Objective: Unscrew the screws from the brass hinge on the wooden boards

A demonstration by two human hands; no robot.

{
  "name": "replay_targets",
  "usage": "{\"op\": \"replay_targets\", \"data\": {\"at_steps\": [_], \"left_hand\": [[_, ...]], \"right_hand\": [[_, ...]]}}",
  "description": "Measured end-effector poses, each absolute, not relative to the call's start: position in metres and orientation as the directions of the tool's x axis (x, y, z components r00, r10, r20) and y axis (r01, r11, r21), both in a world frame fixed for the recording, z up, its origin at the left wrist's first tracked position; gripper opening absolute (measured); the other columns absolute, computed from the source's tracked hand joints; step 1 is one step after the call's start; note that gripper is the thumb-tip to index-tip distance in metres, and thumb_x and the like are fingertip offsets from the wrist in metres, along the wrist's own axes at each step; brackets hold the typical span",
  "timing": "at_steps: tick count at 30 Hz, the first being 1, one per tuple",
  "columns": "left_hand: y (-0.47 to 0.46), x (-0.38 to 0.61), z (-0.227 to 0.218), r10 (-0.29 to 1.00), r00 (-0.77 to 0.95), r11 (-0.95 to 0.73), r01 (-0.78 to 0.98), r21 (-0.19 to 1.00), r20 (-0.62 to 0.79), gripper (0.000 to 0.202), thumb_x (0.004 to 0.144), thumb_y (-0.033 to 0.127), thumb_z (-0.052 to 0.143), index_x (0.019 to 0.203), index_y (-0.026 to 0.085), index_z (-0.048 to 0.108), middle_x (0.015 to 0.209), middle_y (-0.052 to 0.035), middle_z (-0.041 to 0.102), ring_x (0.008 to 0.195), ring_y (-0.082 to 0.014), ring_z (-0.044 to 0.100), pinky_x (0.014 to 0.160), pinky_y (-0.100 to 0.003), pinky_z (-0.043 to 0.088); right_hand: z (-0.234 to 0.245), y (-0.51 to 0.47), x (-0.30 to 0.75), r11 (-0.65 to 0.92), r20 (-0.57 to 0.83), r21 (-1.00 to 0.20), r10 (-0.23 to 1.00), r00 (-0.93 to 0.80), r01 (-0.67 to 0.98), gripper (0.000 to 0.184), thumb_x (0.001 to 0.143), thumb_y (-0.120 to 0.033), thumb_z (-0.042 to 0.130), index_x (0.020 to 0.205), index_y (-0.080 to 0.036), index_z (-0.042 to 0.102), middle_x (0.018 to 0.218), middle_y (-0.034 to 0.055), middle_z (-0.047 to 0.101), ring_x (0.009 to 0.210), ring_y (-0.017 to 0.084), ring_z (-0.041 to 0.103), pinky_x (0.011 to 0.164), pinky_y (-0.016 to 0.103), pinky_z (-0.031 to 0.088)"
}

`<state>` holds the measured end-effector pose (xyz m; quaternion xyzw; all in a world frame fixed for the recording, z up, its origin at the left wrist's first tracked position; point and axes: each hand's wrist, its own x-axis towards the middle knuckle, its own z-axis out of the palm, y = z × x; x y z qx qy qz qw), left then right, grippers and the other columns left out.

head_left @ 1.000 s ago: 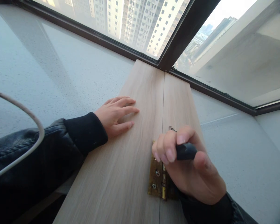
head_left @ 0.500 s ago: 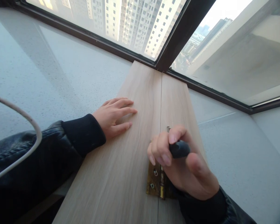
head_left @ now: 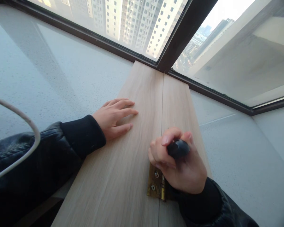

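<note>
My left hand (head_left: 115,117) lies flat with its fingers spread on the wider wood-grain board (head_left: 123,176). My right hand (head_left: 186,175) is wrapped around the black handle of a screwdriver (head_left: 178,148), which points down and away from me; its shaft and tip are hidden under the hand. Below that hand is a brass hinge (head_left: 153,183), laid across the seam between the wider board and a narrower board (head_left: 176,101). Two cross-head screws show in the hinge's left leaf. My hand and sleeve cover most of the rest of the hinge.
The boards lie on a pale speckled ledge (head_left: 68,69), their far ends by a dark window frame (head_left: 165,63). A white cable (head_left: 26,118) loops over my left sleeve. Tall buildings stand outside the glass.
My right thumb and fingers have closed more tightly around the screwdriver handle, and the wrist has turned. Small screws seen beyond that hand are now hidden. My left hand stays put.
</note>
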<state>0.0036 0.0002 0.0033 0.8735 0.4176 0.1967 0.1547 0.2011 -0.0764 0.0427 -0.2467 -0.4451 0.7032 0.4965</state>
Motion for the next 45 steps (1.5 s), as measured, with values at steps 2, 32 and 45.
{"op": "replay_targets", "data": {"at_steps": [2,32,45], "left_hand": [[0.0,0.004,0.003,0.789,0.574,-0.606,0.668,0.433,0.218,0.044,0.085,0.037,0.047,0.125,0.021,0.056,0.139,-0.0097,0.045,0.132,-0.0284,0.035,0.107,-0.048,0.03],[0.0,0.003,0.003,0.789,0.575,-0.605,0.662,0.442,0.218,0.043,0.086,0.038,0.046,0.124,0.021,0.056,0.139,-0.01,0.045,0.133,-0.0286,0.034,0.107,-0.048,0.029],[0.0,0.003,0.004,0.792,0.573,-0.6,0.666,0.443,0.212,0.044,0.085,0.038,0.047,0.125,0.021,0.056,0.14,-0.0102,0.045,0.133,-0.0293,0.034,0.107,-0.049,0.03]], "right_hand": [[0.045,-0.078,0.204,-0.077,0.116,-0.888,0.917,-0.383,-0.453,0.038,0.093,-0.055,0.04,0.088,-0.024,0.062,0.05,-0.0069,0.034,0.047,0.011,0.03,0.049,0.026,0.031],[0.052,-0.078,0.209,-0.029,0.151,-0.891,0.922,-0.356,-0.453,0.034,0.084,-0.054,0.056,0.091,-0.022,0.063,0.064,-0.003,0.044,0.057,0.012,0.042,0.057,0.029,0.038],[0.05,-0.08,0.211,-0.022,0.171,-0.908,0.892,-0.418,-0.419,0.032,0.085,-0.05,0.057,0.102,-0.024,0.061,0.068,-0.0018,0.048,0.061,0.014,0.044,0.06,0.031,0.039]]}}
